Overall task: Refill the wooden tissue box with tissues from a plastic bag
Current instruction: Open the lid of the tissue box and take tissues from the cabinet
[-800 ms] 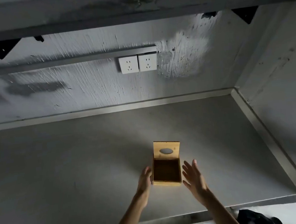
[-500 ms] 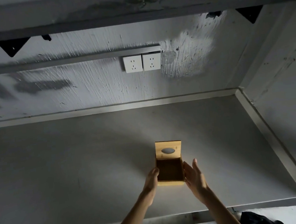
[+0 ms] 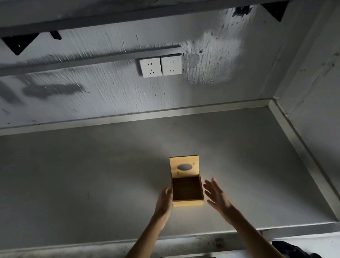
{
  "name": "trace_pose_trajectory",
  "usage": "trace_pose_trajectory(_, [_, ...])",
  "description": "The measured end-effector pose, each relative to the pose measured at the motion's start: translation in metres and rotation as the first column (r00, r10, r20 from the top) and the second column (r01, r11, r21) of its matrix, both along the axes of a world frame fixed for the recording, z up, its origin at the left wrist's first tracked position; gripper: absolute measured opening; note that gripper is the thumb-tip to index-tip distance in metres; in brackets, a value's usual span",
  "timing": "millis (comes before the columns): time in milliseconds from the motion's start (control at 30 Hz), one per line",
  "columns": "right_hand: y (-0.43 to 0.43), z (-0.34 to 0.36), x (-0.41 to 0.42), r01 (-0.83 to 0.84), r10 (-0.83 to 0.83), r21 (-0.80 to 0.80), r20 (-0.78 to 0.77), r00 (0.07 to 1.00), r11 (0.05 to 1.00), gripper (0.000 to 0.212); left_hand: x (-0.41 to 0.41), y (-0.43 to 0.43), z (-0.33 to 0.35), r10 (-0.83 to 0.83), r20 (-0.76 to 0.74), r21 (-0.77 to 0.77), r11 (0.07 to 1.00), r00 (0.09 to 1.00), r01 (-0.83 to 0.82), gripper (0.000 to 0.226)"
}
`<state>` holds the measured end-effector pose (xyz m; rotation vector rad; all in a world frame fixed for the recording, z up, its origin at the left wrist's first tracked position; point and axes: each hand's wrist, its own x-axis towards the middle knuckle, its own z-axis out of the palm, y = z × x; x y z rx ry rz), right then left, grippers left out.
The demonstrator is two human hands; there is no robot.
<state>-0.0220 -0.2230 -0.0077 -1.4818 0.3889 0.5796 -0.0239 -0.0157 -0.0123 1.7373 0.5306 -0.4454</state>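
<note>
Wooden tissue box [image 3: 188, 203] sits on grey counter [image 3: 87, 190], near front edge, between both hands. Lid [image 3: 184, 161] stands up at back; inside looks empty. Left hand [image 3: 164, 203] lies against left wall, touching, not gripping. Right hand [image 3: 217, 195] just beside right wall, not touching, fingers straight and spread — nothing in it. No tissues or plastic bag seen. What could go wrong, my guess: push from one side slides or turns box; bump drops lid shut on fingers — tissues stuffed fast bunch up.
</note>
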Motion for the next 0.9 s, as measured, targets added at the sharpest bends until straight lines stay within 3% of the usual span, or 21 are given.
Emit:
trace_pose_trajectory(67, [-0.008, -0.005, -0.006, -0.131, 0.166, -0.292, 0.098, 0.981, 0.948, 0.098, -0.013, 0.002, 0.006, -0.062, 0.017, 0.177, 0.982, 0.998, 0.058, 0.022])
trace_pose_trajectory(167, [-0.025, -0.031, -0.025, -0.278, 0.446, -0.683, 0.077, 0.892, 0.675, 0.068, -0.038, 0.011, -0.009, -0.224, -0.033, 0.417, 0.883, 0.974, 0.217, 0.034])
trace_pose_trajectory(267, [-0.037, -0.056, -0.047, -0.444, 0.635, -0.770, -0.066, 0.769, 0.458, 0.085, -0.068, 0.020, -0.040, -0.339, -0.177, 0.516, 0.767, 0.924, 0.380, 0.047])
trace_pose_trajectory(333, [-0.038, -0.062, -0.061, -0.446, 0.690, -0.818, -0.086, 0.719, 0.363, 0.099, -0.089, 0.025, -0.058, -0.395, -0.260, 0.518, 0.713, 0.881, 0.472, 0.051])
trace_pose_trajectory(367, [-0.037, -0.063, -0.068, -0.417, 0.702, -0.847, -0.074, 0.708, 0.330, 0.096, -0.098, 0.026, -0.062, -0.429, -0.285, 0.529, 0.676, 0.857, 0.513, 0.053])
trace_pose_trajectory(600, [-0.026, -0.075, -0.083, -0.280, 0.664, -0.923, -0.035, 0.747, 0.266, 0.064, -0.098, 0.028, -0.063, -0.532, -0.256, 0.743, 0.425, 0.807, 0.516, 0.055])
trace_pose_trajectory(667, [-0.021, -0.074, -0.086, -0.193, 0.636, -0.946, 0.018, 0.772, 0.261, 0.057, -0.098, 0.029, -0.073, -0.514, -0.228, 0.775, 0.419, 0.827, 0.474, 0.055])
trace_pose_trajectory(767, [-0.011, -0.086, -0.096, 0.017, 0.539, -0.934, 0.221, 0.813, 0.357, 0.057, -0.094, 0.022, -0.091, -0.491, -0.130, 0.833, 0.417, 0.861, 0.363, 0.052])
trace_pose_trajectory(900, [-0.004, -0.114, -0.110, 0.101, 0.541, -0.964, 0.224, 0.811, 0.248, 0.058, -0.111, 0.016, -0.119, -0.495, 0.033, 0.898, 0.396, 0.868, 0.192, 0.050])
